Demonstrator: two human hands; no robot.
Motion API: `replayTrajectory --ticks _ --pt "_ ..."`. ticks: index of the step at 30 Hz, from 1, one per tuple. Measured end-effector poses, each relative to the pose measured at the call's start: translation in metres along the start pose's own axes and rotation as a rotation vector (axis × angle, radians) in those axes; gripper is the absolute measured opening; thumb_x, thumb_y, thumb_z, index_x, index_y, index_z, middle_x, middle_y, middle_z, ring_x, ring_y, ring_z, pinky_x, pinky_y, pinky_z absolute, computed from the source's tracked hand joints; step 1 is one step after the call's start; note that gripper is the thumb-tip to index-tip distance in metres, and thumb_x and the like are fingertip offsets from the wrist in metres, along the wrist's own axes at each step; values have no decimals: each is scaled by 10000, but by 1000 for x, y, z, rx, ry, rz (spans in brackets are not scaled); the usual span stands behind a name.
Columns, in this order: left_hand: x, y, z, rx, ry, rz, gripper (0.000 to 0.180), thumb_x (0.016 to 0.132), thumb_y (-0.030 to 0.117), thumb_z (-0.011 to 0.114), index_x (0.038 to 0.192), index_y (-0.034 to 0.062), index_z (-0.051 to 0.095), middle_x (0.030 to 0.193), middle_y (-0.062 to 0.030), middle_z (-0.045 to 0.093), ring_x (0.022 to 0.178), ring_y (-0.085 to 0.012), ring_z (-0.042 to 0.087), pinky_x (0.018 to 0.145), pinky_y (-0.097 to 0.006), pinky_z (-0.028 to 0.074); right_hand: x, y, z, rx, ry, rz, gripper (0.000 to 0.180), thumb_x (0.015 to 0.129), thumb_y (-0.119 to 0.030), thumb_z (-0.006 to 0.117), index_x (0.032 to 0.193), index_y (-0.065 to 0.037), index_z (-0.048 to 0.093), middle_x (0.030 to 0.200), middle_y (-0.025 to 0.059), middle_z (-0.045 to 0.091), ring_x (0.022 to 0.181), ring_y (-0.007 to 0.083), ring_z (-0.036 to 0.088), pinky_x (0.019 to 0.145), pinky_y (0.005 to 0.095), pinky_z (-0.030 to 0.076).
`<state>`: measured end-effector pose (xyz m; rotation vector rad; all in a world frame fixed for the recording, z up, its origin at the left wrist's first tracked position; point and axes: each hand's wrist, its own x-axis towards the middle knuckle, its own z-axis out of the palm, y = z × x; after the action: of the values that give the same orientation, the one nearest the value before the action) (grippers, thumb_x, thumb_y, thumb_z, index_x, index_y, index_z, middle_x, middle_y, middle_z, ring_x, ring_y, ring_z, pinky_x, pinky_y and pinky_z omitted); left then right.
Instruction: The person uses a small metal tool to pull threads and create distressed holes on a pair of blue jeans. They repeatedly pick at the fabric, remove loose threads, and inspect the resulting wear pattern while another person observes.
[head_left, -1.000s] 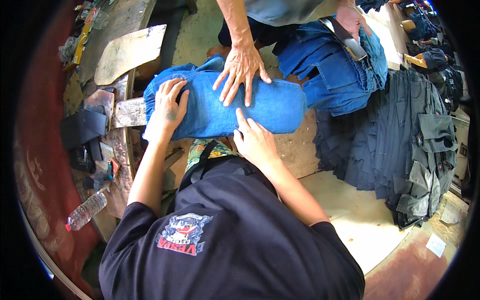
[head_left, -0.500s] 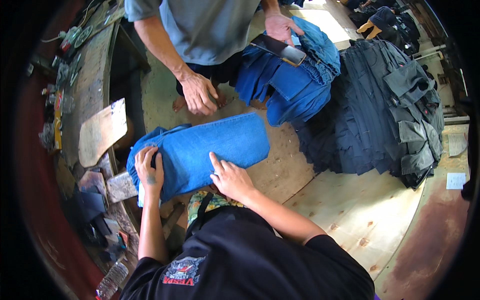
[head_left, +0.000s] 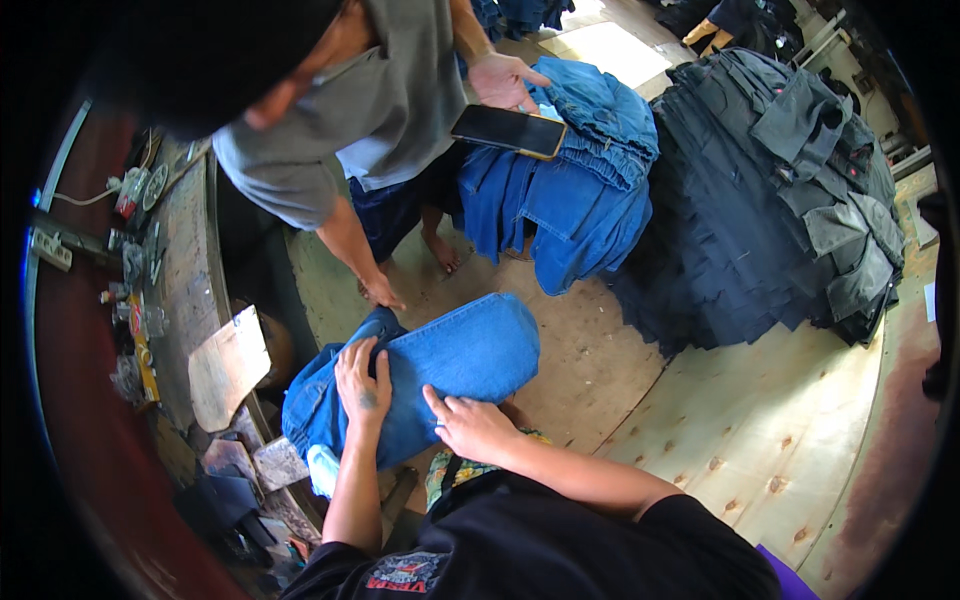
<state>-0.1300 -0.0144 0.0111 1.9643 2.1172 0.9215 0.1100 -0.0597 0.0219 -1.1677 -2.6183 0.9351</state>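
Observation:
A blue denim garment [head_left: 470, 350] lies in front of me, with a smooth leg-like part to the right and bunched folds to the left. My left hand [head_left: 362, 388] rests on it near the folds, fingers extended and thumb apart. To its right, my right hand [head_left: 475, 428] touches the near side of the denim with the index finger stretched out and the other fingers bent. Neither hand shows anything gripped. Beyond the garment, a co-worker's hand [head_left: 380, 290] reaches down beside its far left edge. A pale cloth piece [head_left: 322, 468] pokes out at the near left.
A stack of blue denim [head_left: 590, 200] stands ahead, a phone [head_left: 508, 131] in front of it near the co-worker's other, open hand [head_left: 503, 80]. A big dark garment pile [head_left: 740, 210] rises to the right. Along the left runs a cluttered wooden bench [head_left: 190, 270] with a loose board [head_left: 228, 368].
The co-worker has bent forward and lowered one hand toward the denim's far edge. My left hand has moved right and farther onto the garment. My head view has shifted.

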Motion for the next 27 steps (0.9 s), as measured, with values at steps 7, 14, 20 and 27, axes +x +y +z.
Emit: replayTrajectory --ticks 7,14,20,27 --pt "-4 0 5 24 -46 -35 192 1045 151 723 1174 29 795 1194 -168 791 1158 -375 723 1054 -475 533 9 16 -14 45 -171 -113 847 1051 -266 707 1704 123 333 1007 178 752 940 355 766 865 469 642" --pt "0 5 10 66 -17 -25 152 1048 130 713 1120 32 803 1139 -159 803 1111 -374 733 1025 -471 543 28 38 -41 174 -437 -144 966 1053 -337 723 1728 134 219 1048 268 799 922 443 794 832 545 645" --pt "-1 5 11 66 33 -53 118 1015 71 737 1084 -6 791 1110 -182 791 1069 -388 731 990 -459 571 41 54 -47 244 -563 -215 927 1084 -372 652 1740 109 207 1087 320 794 1004 485 780 928 562 625" --pt "2 13 10 74 88 -104 132 996 64 753 1100 -4 797 1114 -172 787 1076 -380 732 990 -451 580 49 59 -56 256 -624 -242 931 1084 -347 662 1741 115 193 1066 329 796 1003 489 784 935 566 623"
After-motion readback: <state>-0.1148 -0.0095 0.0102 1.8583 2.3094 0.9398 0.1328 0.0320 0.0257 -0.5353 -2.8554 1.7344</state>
